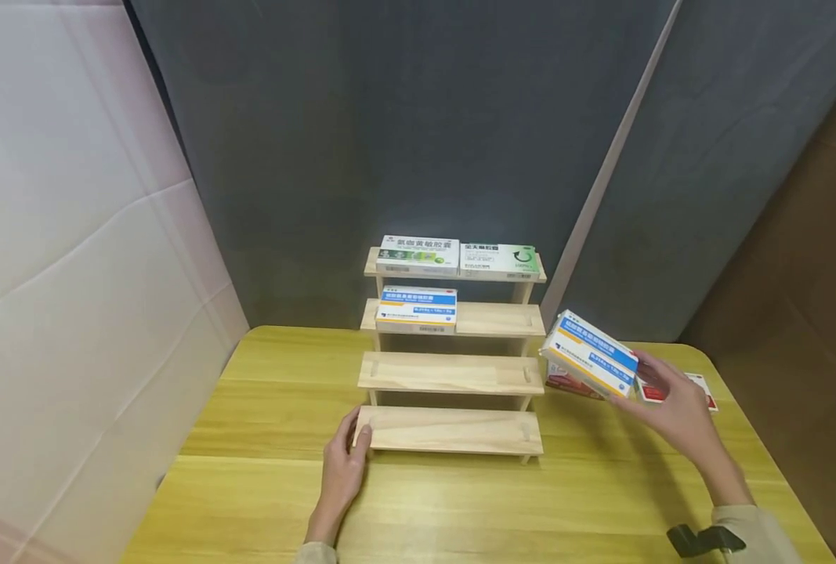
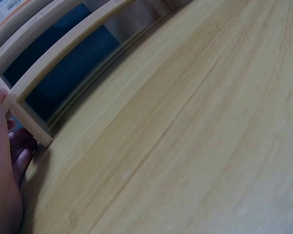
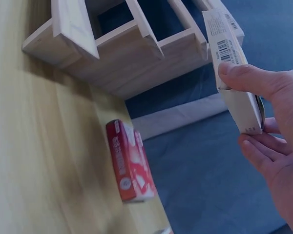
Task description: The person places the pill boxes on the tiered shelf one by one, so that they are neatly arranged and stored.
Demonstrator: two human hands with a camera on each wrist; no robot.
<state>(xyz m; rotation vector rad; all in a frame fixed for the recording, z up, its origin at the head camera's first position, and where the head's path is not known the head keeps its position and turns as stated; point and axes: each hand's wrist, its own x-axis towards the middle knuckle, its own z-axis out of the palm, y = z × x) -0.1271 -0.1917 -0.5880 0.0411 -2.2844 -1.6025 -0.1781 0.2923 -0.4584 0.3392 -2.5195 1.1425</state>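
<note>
A stepped wooden rack point(image 1: 453, 429) with several tiers stands on the table. My left hand point(image 1: 345, 468) holds the left end of its lowest tier, thumb on the front side; in the left wrist view some fingers reach behind the rack's leg point(image 2: 33, 124). A blue-and-white medicine box point(image 1: 590, 356) is pinched at its right end by my right hand point(image 1: 678, 407), tilted in the air right of the rack. The right wrist view shows the thumb point(image 3: 246, 78) near its barcode. A similar blue-and-white box point(image 1: 416, 311) lies on the second tier from the top, at left.
On the top tier lie a white-green capsule box point(image 1: 419, 255) and another green-and-white box point(image 1: 498, 262). A red box point(image 3: 129, 161) lies on the table right of the rack, partly behind the held box. Farther right is a red-and-white box point(image 1: 700, 385). A dark curtain point(image 1: 389, 117) hangs behind.
</note>
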